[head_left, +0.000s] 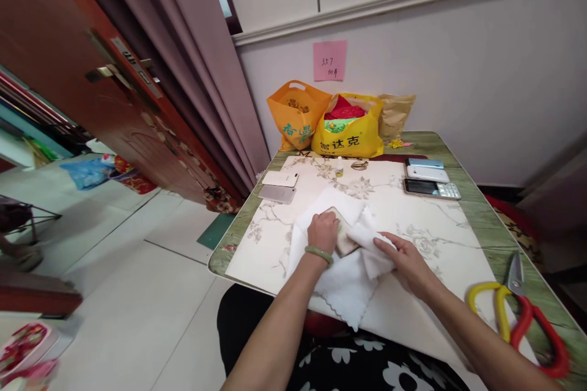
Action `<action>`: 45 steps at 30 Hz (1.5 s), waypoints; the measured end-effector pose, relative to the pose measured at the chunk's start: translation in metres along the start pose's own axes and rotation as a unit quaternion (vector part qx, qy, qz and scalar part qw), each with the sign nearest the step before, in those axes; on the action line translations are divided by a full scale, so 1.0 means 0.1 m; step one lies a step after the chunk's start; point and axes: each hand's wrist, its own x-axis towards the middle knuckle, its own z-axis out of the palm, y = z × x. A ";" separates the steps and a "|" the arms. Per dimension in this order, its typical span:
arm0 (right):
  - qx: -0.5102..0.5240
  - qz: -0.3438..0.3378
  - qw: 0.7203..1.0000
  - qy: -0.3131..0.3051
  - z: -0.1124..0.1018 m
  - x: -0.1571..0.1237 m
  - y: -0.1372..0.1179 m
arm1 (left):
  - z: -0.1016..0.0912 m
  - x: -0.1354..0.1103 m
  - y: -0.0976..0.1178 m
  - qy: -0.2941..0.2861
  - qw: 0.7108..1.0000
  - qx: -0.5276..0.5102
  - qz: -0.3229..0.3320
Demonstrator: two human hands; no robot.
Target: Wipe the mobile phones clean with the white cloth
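A white cloth [343, 293] with a scalloped edge lies spread and partly bunched at the near side of the table, its front corner hanging over the edge. On it rests a beige, flat, rounded phone [345, 243], partly hidden by my hand and a fold of cloth. My left hand [322, 232], a green bangle at its wrist, is curled closed over the phone's left side. With thumb and fingers, my right hand [408, 259] pinches a raised fold of the cloth at the phone's right side.
Two phones [277, 193] lie at the left, several more [431, 189] at the right. A small bottle [339, 167] stands behind the cloth. Large scissors [516, 305] lie near right. An orange bag [298, 116], a yellow bag [348, 134] and a tan bag [395, 116] line the back.
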 end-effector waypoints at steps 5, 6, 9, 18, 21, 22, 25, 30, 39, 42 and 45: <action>0.140 0.025 0.978 0.150 0.04 0.10 -0.01 | -0.11 0.17 -0.14 -0.043 0.996 -0.024 0.077; 0.148 0.007 0.968 0.202 0.06 0.12 0.00 | -0.11 0.16 -0.16 -0.041 0.996 -0.028 0.080; 0.098 -0.027 0.964 0.244 0.18 0.16 0.05 | -0.02 0.11 -0.17 -0.015 0.997 -0.040 0.060; -0.079 -0.011 0.990 -0.113 0.62 0.32 0.12 | 0.13 0.13 -0.19 0.043 0.993 -0.110 0.007; -0.304 -0.185 0.931 -0.076 0.65 0.39 0.19 | 0.14 0.17 -0.24 0.055 0.989 -0.138 -0.013; -0.381 -0.239 0.891 -0.059 0.66 0.39 0.21 | 0.15 0.17 -0.25 0.056 0.987 -0.147 -0.015; -0.554 -0.323 0.767 -0.025 0.71 0.27 0.23 | 0.14 0.15 -0.30 0.049 0.984 -0.170 0.000; -0.643 -0.327 0.693 -0.004 0.82 0.20 0.25 | 0.09 0.06 -0.38 0.025 0.978 -0.201 0.055; -0.670 -0.314 0.673 -0.020 0.81 0.51 0.21 | 0.12 0.02 -0.38 0.013 0.973 -0.225 0.048; -0.653 -0.348 0.672 -0.041 0.83 0.17 0.31 | 0.12 0.01 -0.38 0.015 0.968 -0.250 0.026; -0.645 -0.339 0.682 -0.060 0.83 0.08 0.32 | 0.12 0.01 -0.39 0.014 0.964 -0.264 0.022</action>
